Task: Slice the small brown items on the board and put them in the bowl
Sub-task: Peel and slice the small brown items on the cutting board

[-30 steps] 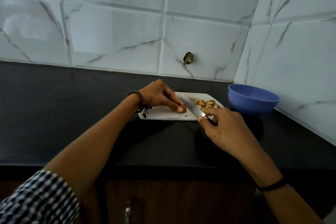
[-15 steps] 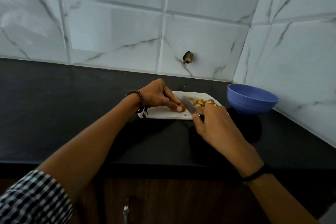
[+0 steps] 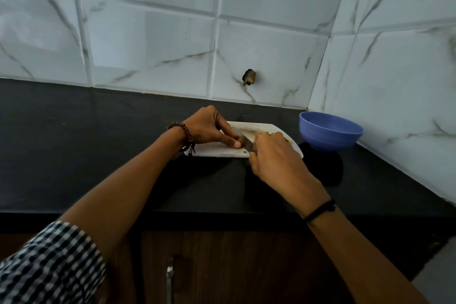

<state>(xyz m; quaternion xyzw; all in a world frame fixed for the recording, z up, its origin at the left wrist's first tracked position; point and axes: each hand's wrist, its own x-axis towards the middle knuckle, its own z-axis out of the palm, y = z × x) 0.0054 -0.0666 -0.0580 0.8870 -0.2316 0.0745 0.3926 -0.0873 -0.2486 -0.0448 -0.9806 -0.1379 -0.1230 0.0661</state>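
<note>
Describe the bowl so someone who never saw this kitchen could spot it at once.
Follow the black counter to the right corner where the tiled walls meet. The bowl stands there, just right of the white cutting board. It is the only round, blue thing there.

A black table (image 3: 98, 155) ran beneath a wall of white, grey-veined tiles (image 3: 148, 44), which met a second tiled wall at the right corner. One tile bore a small dark hole (image 3: 249, 77). Below, a brown wooden cabinet (image 3: 246, 266) carried a metal handle (image 3: 169, 276).
</note>
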